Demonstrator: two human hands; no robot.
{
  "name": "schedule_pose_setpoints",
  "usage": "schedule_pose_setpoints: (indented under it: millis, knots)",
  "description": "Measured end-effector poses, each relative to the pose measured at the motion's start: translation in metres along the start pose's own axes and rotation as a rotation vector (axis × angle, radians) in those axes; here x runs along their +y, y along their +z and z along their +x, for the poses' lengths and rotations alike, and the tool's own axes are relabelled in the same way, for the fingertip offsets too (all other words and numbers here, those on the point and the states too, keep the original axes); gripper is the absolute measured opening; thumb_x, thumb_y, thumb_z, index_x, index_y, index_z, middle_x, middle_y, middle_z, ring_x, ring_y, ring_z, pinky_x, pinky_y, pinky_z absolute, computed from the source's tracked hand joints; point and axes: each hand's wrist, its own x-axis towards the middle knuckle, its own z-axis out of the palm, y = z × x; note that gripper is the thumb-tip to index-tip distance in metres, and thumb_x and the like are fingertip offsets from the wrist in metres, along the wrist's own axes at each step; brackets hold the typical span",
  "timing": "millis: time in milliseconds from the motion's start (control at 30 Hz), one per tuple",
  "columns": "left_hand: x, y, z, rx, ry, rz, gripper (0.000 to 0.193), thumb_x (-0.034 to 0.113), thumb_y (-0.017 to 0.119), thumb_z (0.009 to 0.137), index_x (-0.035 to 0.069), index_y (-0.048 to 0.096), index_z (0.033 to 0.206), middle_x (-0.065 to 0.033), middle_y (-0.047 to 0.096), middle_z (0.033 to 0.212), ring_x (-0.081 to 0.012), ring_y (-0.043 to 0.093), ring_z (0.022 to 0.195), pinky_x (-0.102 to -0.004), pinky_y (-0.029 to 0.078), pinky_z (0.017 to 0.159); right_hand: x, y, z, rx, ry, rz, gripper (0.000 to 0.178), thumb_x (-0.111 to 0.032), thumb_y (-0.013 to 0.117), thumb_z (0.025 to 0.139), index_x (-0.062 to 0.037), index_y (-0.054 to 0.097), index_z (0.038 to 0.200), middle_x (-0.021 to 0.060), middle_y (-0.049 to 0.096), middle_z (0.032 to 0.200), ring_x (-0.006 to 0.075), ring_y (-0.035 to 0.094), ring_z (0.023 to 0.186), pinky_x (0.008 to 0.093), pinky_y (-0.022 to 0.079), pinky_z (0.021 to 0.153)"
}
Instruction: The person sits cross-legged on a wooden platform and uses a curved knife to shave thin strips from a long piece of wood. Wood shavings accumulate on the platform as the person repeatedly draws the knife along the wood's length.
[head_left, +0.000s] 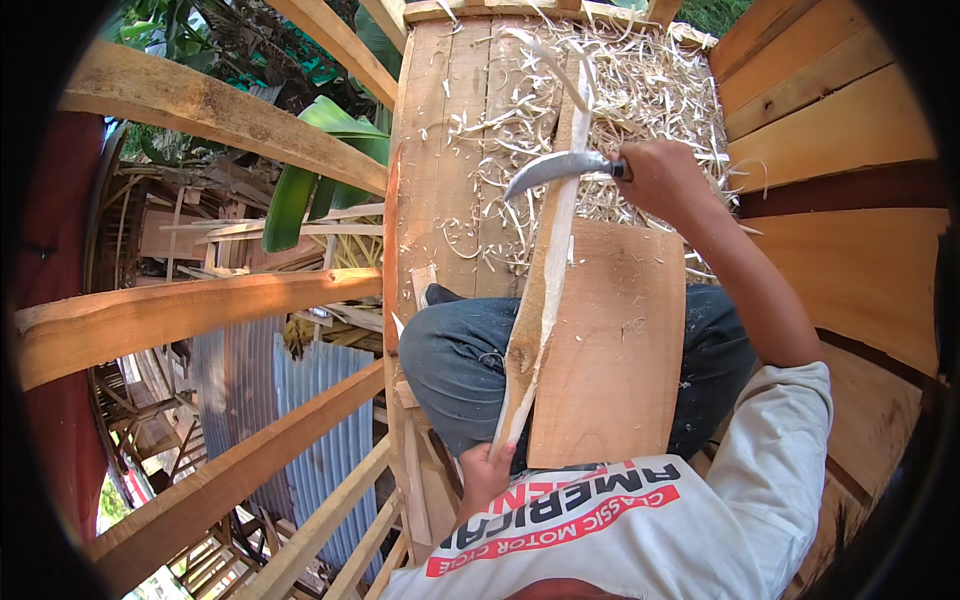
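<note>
My right hand [655, 180] is closed round the dark handle of a curved knife [555, 170]. The blade points left and lies across the upper part of a long wooden strip [537, 300]; one face of the strip is pale and freshly shaved. At its near end, close to my shirt, my left hand [485, 470] grips the strip. A long curled shaving [548, 62] stands off the far end. Beneath the strip, a wide flat board [615, 345] lies across my lap, between my bent knees.
Curly wood shavings [655, 90] cover much of the plank floor [440, 150] ahead. Wooden rails [200, 305] run along the left, with corrugated metal sheets [330, 430] and a green leaf [295, 205] beyond. A plank wall [840, 280] rises on the right.
</note>
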Motion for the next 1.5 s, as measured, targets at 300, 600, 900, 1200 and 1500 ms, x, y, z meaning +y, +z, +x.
schedule_pose_setpoints:
  millis: [300,600,900,1200,1500]
  knots:
    - [0.013,0.000,-0.004,0.036,-0.037,0.012,0.055,0.040,0.066,0.084,-0.006,0.053,0.056,-0.0001,0.043,0.047,-0.0062,0.038,0.050,-0.0307,0.032,0.042,0.025,0.015,0.022,0.022,0.106,0.019,0.020,-0.021,0.059,0.080,-0.0066,0.064,0.068,0.0132,0.062,0.061,0.0293,0.065,0.063,0.0404,0.052,0.059]
    - [0.003,0.001,-0.005,-0.007,-0.064,0.015,0.057,0.042,0.066,0.083,-0.006,0.054,0.055,-0.0045,0.045,0.045,-0.0079,0.040,0.048,-0.0331,0.034,0.043,0.079,0.015,0.031,0.245,0.551,0.128,0.022,-0.018,0.055,0.078,0.0008,0.066,0.077,0.0188,0.066,0.073,0.0316,0.065,0.064,0.0409,0.052,0.064]
    - [-0.002,-0.004,0.006,-0.090,-0.020,-0.124,0.057,0.041,0.063,0.086,-0.002,0.051,0.050,-0.0010,0.045,0.045,-0.0062,0.041,0.041,-0.0268,0.031,0.038,0.099,0.045,-0.040,0.099,0.724,0.357,0.034,-0.030,0.060,0.083,0.0025,0.062,0.071,0.0190,0.060,0.061,0.0345,0.060,0.060,0.0424,0.044,0.058]
    - [0.005,-0.031,0.012,-0.268,-0.179,-0.202,0.058,0.048,0.054,0.089,0.001,0.052,0.056,-0.0025,0.047,0.046,-0.0090,0.044,0.035,-0.0229,0.034,0.034,0.029,0.038,-0.083,0.334,0.527,0.476,0.037,-0.031,0.065,0.083,0.0010,0.060,0.065,0.0120,0.052,0.049,0.0268,0.046,0.043,0.0391,0.037,0.048]
    - [0.007,-0.016,0.005,-0.137,-0.054,-0.102,0.060,0.047,0.056,0.089,0.003,0.049,0.049,-0.0019,0.046,0.042,-0.0090,0.044,0.034,-0.0234,0.033,0.034,-0.046,0.026,-0.122,0.043,0.316,0.356,0.027,-0.028,0.062,0.079,-0.0046,0.065,0.064,0.0142,0.059,0.056,0.0319,0.058,0.052,0.0409,0.048,0.055]
